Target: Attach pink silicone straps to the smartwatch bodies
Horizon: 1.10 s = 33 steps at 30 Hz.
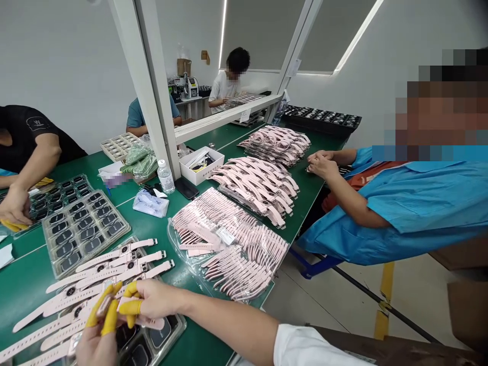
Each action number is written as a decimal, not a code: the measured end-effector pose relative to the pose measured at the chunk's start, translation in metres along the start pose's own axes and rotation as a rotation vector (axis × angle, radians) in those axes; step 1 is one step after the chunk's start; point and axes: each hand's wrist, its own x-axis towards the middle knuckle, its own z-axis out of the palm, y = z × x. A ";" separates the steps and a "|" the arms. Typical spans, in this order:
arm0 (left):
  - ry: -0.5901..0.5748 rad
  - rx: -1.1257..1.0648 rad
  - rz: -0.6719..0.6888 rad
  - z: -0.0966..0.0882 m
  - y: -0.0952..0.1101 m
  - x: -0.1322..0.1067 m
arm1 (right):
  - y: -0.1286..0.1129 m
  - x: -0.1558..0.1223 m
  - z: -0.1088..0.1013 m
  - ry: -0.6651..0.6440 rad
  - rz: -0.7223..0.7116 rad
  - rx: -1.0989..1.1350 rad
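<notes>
My right hand (154, 300) and my left hand (97, 345) meet low in the view, and both wear yellow finger cots. Between their fingers is a short pink watch strap (131, 311). Just under them lies a clear plastic tray (163, 333) of black-faced smartwatches, partly hidden by my hands. Several watches with long pink straps (114, 267) lie fanned across that tray, next to my left hand. Beyond them, a second tray of black watch faces (84, 231) rests on the green bench.
Bagged pink straps (229, 244) fill the bench's middle, with more stacks (255, 185) beyond. A co-worker's hands (322, 165) rest at the right edge, and another person's hand (15, 206) works a tray at left. A glass partition (229, 119) crosses the far bench.
</notes>
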 end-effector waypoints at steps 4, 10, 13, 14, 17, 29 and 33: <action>-0.122 -0.033 -0.002 0.006 0.013 -0.002 | 0.003 -0.002 0.006 -0.058 -0.021 0.008; -0.165 0.055 0.328 0.008 0.034 -0.007 | 0.002 -0.007 0.010 -0.007 0.072 0.030; -0.148 0.037 0.421 0.012 0.043 -0.012 | 0.010 -0.006 0.013 0.074 -0.005 0.166; -0.141 0.063 0.421 0.013 0.044 -0.013 | 0.012 -0.005 0.014 0.065 -0.013 0.195; -0.132 0.075 0.402 0.014 0.048 -0.015 | 0.015 -0.006 0.015 0.046 0.000 0.256; -0.157 -0.038 0.352 0.016 0.056 -0.022 | 0.014 -0.012 0.018 0.046 0.022 0.265; -0.152 -0.076 0.345 0.017 0.057 -0.022 | 0.013 -0.013 0.017 0.047 0.020 0.251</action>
